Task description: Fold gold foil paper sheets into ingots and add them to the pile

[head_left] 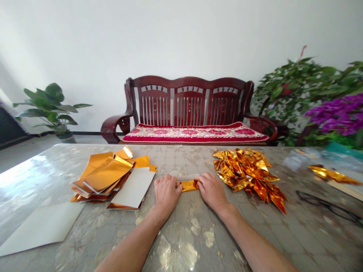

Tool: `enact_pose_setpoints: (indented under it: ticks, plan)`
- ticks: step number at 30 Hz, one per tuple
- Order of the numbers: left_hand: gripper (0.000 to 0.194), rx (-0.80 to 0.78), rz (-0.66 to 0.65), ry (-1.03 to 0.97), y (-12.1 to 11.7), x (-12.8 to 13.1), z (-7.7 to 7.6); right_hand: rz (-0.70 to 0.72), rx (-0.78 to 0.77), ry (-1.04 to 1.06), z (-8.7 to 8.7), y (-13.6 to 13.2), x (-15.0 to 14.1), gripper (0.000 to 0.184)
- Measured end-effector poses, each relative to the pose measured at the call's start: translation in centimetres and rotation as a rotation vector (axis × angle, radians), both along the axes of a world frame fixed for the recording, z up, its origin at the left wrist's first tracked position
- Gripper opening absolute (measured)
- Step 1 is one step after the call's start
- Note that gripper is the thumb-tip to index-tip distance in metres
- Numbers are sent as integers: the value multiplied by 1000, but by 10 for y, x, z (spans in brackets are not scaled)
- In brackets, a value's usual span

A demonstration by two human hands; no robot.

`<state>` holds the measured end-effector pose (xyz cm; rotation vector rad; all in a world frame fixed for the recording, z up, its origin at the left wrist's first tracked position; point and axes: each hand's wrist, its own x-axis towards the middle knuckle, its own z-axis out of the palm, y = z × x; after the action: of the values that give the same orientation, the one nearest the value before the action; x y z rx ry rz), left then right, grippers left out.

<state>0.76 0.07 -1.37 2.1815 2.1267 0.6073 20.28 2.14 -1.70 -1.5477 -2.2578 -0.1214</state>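
My left hand (pixel 167 193) and my right hand (pixel 211 190) rest on the table close together, holding the two ends of a folded strip of gold foil paper (pixel 189 185). Its pale back shows beyond my fingers. To the left of my left hand lies a loose stack of gold foil sheets (pixel 105 174), with a white-backed sheet (pixel 132 187) on its near right side. Just right of my right hand sits a heap of folded, pointed gold foil pieces (pixel 246 174).
A large white sheet (pixel 39 226) lies at the table's near left. Black eyeglasses (pixel 329 206) and a gold foil piece (pixel 331 174) are on the right. The glossy, mottled table (pixel 176 241) ends before a red wooden bench (pixel 188 109), with potted plants on both sides.
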Motion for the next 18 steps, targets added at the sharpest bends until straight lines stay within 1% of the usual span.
enact_pose_setpoints:
  ticks: [5,6,8,10,12,14,18]
  plan:
    - [13,101,-22,37,-4,0,4,2,-7,-9,2,-2,-1,19]
    - [10,122,-51,52,-6,1,4,1,-8,-10,2,-2,-1,19]
    - [8,153,-153,80,-7,2,4,5,-10,-11,2,-2,-1,19]
    - [16,147,-289,93,-8,3,2,10,-9,-10,2,-2,-1,18]
    - [20,116,-395,91,-8,3,1,13,-7,-4,3,-2,0,18]
    - [20,76,-453,97,-8,2,2,12,-8,1,3,-3,0,18]
    - [23,26,-511,144,-9,2,8,6,-4,-6,3,-3,-1,20]
